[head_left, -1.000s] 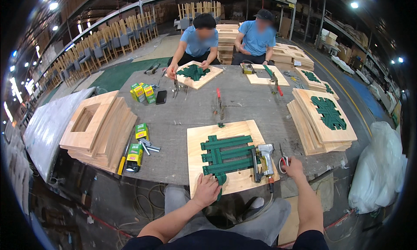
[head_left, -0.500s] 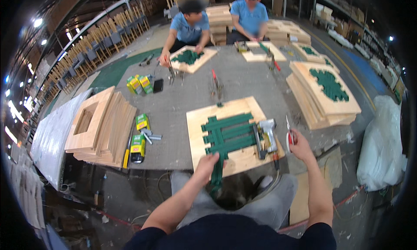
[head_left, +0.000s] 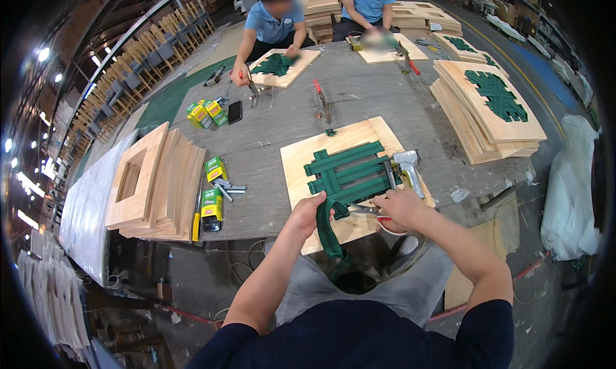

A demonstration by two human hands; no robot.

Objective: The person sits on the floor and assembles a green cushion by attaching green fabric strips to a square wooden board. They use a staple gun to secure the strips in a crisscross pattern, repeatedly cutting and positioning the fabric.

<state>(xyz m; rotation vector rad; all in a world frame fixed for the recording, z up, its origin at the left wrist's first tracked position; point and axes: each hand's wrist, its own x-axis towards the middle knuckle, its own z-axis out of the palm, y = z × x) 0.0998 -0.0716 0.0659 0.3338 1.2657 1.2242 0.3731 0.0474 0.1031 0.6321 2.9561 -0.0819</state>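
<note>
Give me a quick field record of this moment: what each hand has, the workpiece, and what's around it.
left hand: grips the loose end of a green webbing strap at the panel's near edge
right hand: holds red-handled scissors, blades pointing at the strap
workpiece: square plywood panel with woven green webbing
on panel: grey staple gun, right side
table left: stack of wooden frames, green-yellow boxes
table right: stack of finished panels
far side: two people in blue shirts at similar panels
</note>
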